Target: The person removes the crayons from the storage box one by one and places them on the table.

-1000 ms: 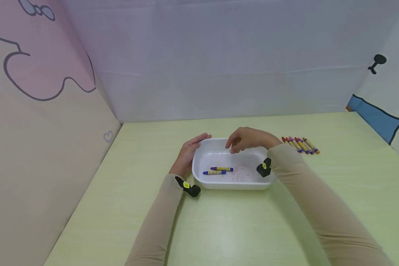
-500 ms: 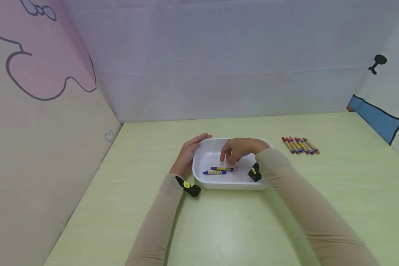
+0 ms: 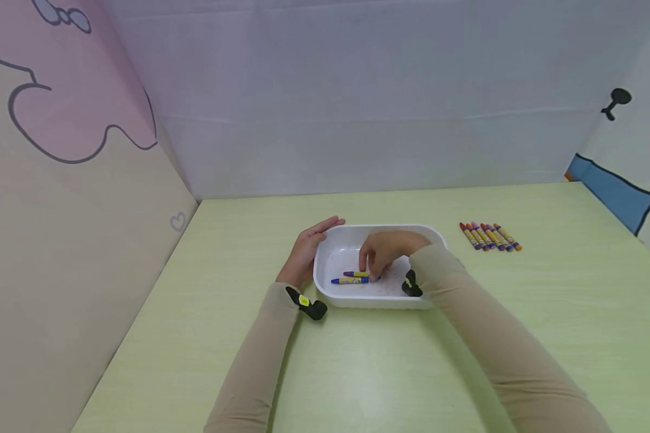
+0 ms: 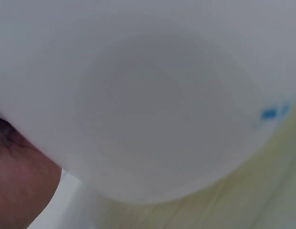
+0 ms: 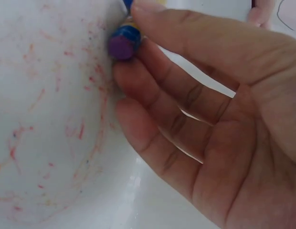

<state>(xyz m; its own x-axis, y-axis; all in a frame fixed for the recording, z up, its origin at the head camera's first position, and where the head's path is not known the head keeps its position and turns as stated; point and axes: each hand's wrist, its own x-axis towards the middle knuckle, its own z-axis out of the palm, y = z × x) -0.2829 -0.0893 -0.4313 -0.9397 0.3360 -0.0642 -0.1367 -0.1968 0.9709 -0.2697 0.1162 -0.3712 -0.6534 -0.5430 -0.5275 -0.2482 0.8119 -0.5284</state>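
A white plastic tray stands on the table, and my left hand grips its left end, thumb at the rim and fingers along the outside. Two crayons lie side by side in the tray, a purple crayon and a blue crayon. My right hand reaches down inside the tray and covers their right ends. Seen from the right wrist, thumb and fingers pinch the purple crayon near its flat end. In the left wrist view the tray's outer wall hides most of the left hand.
Several crayons lie in a slanted row on the pale green table, right of the tray. Coloured crayon marks dot the tray's floor. A pale curtain-like wall stands behind, with printed panels at both sides.
My right hand has come down and leftward into the tray, from above its far rim to the purple crayon. The left hand, the tray and the crayon row have stayed put.
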